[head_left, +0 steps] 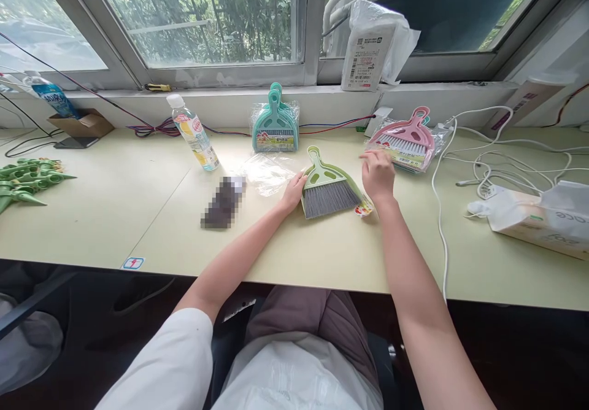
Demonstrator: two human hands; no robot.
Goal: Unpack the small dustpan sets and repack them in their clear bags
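A light green dustpan [346, 169] with a matching hand brush [329, 196] nested on it lies on the table in front of me. The brush's grey bristles face up and toward me. My left hand [293, 193] grips the left edge of this set, thumb on top. My right hand [379, 175] hovers just right of the dustpan, its fingers loosely bent and slightly apart, with nothing visible in them. Beneath its wrist a colourful card label [364, 206] sticks out at the dustpan's right corner. Left of the set lies a crumpled clear plastic bag [269, 174].
A wrapped teal brush set [276, 124] leans at the sill; wrapped pink sets [405, 143] lie right. A drink bottle [196, 134], a pixelated dark object [223, 204], white cables [439, 213], a tissue pack [543, 220] and green plastic pieces [32, 180] are on the table [285, 256].
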